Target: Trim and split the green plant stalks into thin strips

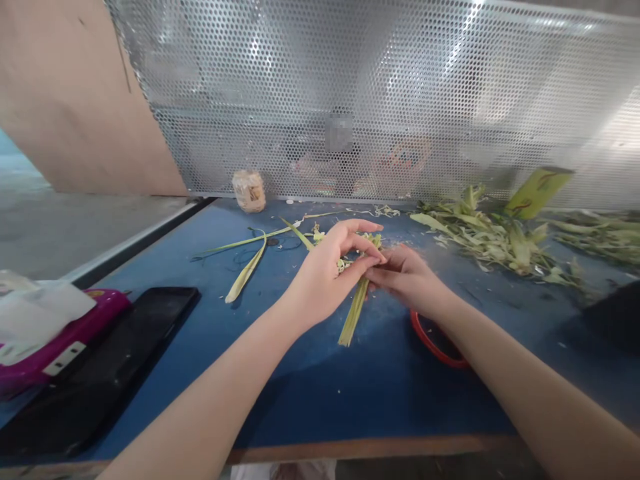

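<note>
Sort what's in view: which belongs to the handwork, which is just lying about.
Likely in the work:
green strip bundle, at left grip and right grip
leaf pile
loose leaf

Likely just lying about:
purple box
flat black item
straw-coloured roll
red-rimmed dish, use unclear

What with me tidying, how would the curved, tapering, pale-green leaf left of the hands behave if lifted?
The pale-green leaf looks thin, so probably light and floppy. Its narrow end curves over, suggesting it bends easily there; the wider end may be slightly stiffer.
</note>
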Demonstrator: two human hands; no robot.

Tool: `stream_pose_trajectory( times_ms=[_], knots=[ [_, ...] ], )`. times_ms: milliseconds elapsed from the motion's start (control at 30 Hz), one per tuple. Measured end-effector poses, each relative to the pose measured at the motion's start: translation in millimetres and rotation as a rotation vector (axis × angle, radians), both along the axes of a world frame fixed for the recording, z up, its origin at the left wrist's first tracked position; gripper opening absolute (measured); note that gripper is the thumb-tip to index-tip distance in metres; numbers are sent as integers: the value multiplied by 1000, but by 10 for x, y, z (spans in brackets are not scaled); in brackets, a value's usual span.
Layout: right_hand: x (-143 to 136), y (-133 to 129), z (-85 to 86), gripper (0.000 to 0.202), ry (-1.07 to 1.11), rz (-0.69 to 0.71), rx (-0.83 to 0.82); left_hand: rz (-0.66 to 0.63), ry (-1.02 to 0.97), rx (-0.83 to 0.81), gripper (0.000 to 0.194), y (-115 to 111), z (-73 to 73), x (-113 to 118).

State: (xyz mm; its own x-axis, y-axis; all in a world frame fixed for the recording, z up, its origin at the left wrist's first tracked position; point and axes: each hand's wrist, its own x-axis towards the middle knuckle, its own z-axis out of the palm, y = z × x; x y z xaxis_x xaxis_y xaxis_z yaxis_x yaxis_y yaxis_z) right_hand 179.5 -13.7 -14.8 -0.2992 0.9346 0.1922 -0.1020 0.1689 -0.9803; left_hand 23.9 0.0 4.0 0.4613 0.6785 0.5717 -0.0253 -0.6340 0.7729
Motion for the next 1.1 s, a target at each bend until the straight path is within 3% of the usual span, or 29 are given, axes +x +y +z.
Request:
stream_pose_trajectory(
  times_ms=[133,300,600,700,900,1100],
  knots=[
    [-61,-77,50,14,98,73,-52,-36,-41,-33,16,-55,26,9],
    [-99,-85,61,15,147,113,-145,39,-59,-72,25,-32,39,-13],
    [-30,46,-3,24,-6,-159,-51,151,-86,-117,26,86,13,-38],
    [-26,50,18,18,-95,-217,-27,124,-156,-243,26,134,-9,-30],
    [0,53,24,11,-132,-230,15,-108,-565,-688,19,245,-121,-36],
    [73,69,13,23,-78,-206,85,-142,-551,-768,20,256,-169,-48]
  ],
)
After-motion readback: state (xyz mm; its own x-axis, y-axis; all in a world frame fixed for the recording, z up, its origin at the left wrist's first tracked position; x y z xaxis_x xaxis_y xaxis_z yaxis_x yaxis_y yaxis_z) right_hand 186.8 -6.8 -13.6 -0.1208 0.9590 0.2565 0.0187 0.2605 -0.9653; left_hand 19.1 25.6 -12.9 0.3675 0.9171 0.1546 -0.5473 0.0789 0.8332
